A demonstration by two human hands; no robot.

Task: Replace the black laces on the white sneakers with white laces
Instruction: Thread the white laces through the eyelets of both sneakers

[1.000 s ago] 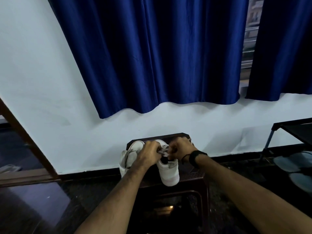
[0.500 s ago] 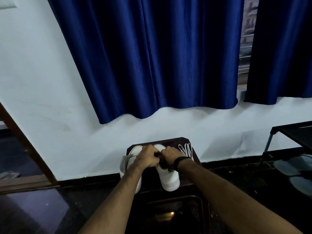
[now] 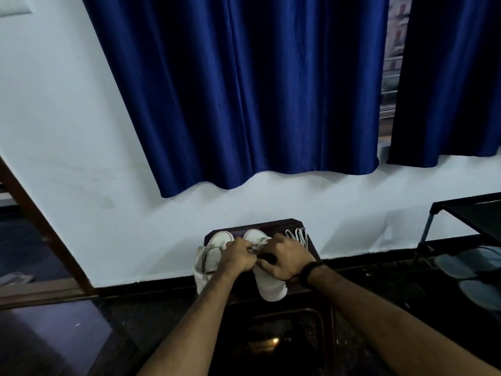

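Observation:
Two white sneakers stand on a dark stool (image 3: pixel 311 246) against the wall. The left sneaker (image 3: pixel 210 256) leans at the stool's left edge. Both my hands are over the right sneaker (image 3: pixel 272 287), whose near end juts toward me. My left hand (image 3: pixel 238 255) is curled over its lace area, and its fingers pinch a pale lace. My right hand (image 3: pixel 284 257), with a black wristband, grips the shoe's top beside a dark opening. The eyelets are hidden under my fingers. A bundle of white laces (image 3: pixel 298 234) lies on the stool behind my right hand.
Blue curtains (image 3: pixel 244 90) hang over the white wall above the stool. A black metal rack (image 3: pixel 471 213) stands at the right with pale slippers (image 3: pixel 461 267) beneath it. A wooden door frame (image 3: pixel 40 226) slants at the left. The floor is dark and glossy.
My right hand has slid back toward me on the right sneaker, uncovering the white lace bundle behind it. The view has tilted slightly; my left hand stays on the lace area.

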